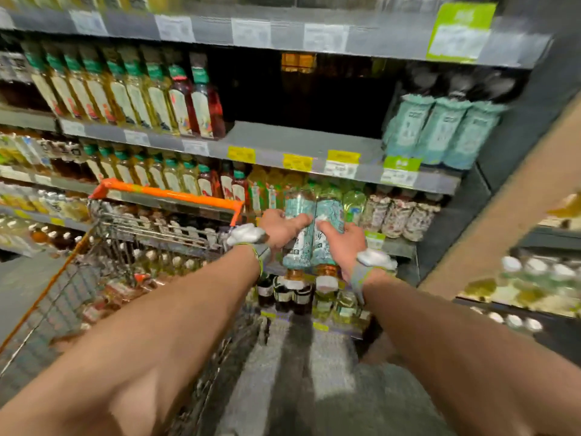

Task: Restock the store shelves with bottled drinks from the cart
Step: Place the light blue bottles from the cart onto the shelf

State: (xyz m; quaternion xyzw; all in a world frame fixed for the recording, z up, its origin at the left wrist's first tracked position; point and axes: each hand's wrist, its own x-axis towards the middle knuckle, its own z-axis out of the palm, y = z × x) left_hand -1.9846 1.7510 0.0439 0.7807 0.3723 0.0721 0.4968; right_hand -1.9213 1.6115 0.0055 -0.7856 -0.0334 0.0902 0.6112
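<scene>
I hold two bottles with pale teal labels side by side, caps pointing toward me. My left hand (pixel 281 226) grips the left teal bottle (pixel 297 234). My right hand (pixel 341 243) grips the right teal bottle (pixel 328 215). Both bottles hover in front of the lower shelves, right of the cart's handle. Three bottles of the same teal kind (pixel 440 130) stand at the right end of the middle shelf (pixel 283 136). Left of them that shelf shows a wide dark gap. The wire cart (pixel 147 234) with an orange handle sits at my left, holding several bottles.
Rows of yellow and red drink bottles (pixel 132 96) fill the middle shelf's left part. Lower shelves (pixel 402 212) are packed with assorted bottles. A beige column (pixel 503 215) and another shelf unit with white-capped bottles (pixel 534 278) stand at the right. Grey floor lies below.
</scene>
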